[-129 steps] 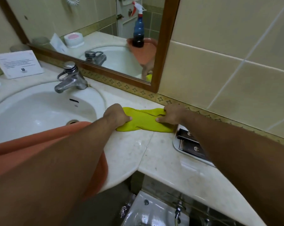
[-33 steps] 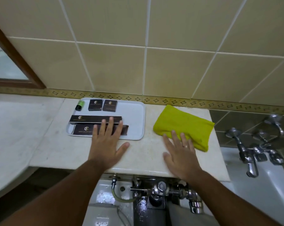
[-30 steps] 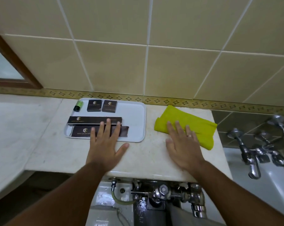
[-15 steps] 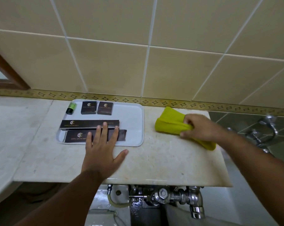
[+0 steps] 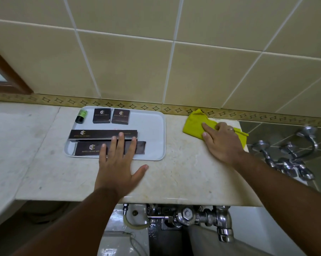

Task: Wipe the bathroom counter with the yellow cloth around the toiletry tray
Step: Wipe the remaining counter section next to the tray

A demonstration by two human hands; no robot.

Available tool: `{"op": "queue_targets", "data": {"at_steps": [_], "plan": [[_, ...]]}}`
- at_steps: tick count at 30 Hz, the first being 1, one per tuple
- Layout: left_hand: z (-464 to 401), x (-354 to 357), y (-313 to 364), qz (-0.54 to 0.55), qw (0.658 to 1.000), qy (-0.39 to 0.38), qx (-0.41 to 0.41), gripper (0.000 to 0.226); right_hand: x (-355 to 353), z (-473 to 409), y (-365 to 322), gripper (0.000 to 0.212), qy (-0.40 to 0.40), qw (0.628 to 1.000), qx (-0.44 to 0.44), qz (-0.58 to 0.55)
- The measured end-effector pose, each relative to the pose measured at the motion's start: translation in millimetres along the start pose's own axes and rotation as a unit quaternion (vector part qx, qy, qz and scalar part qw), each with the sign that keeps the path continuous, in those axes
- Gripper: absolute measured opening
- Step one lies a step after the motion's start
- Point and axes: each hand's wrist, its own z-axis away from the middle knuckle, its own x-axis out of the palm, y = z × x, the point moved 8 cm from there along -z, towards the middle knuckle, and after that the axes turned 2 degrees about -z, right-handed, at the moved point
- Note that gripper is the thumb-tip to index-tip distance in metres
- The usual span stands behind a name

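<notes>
The yellow cloth lies bunched at the back right of the beige marble counter, against the tiled wall. My right hand presses down on it and grips its folds. The white toiletry tray sits to the left, holding dark brown boxes and a small green bottle. My left hand lies flat with fingers spread, palm on the counter, fingertips over the tray's front edge and the long boxes.
Chrome taps and pipes stand beyond the counter's right end. Plumbing valves and a toilet cistern sit below the front edge. A wooden mirror frame is at the far left.
My right hand has gone from flat beside the cloth to on top of it, bunching it toward the back wall. The left hand has stayed on the tray's front edge.
</notes>
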Motion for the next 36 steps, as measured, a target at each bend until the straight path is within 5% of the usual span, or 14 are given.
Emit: {"op": "queue_targets", "data": {"at_steps": [6, 13, 23, 26, 28, 32, 36], "plan": [[0, 2, 0, -0.015, 1.0, 0.005, 0.0, 0.087, 21, -6, -16, 0.054, -0.042, 0.999, 0.016, -0.026], [0, 0, 0, -0.017, 1.0, -0.014, -0.003, 0.087, 46, 165, -98, 0.058, -0.038, 0.986, -0.154, -0.044], [6, -10, 1, -0.006, 1.0, -0.005, -0.009, 0.081, 39, 170, -91, 0.061, -0.125, 0.975, -0.171, -0.072], [25, -35, 15, -0.027, 0.997, 0.07, 0.014, 0.063, 11, 180, -37, 0.067, -0.041, 0.986, -0.017, -0.16], [33, -44, 31, -0.012, 0.998, 0.055, 0.021, 0.059, -2, 196, 18, 0.052, 0.031, 0.965, 0.144, -0.216], [38, -32, 54, 0.051, 0.983, -0.136, -0.113, 0.078, 33, 208, 46, 0.049, -0.119, 0.834, 0.297, -0.45], [33, -13, 91, 0.079, 0.956, -0.245, -0.139, 0.079, 50, 198, 25, 0.056, -0.136, 0.774, 0.31, -0.536]]}}
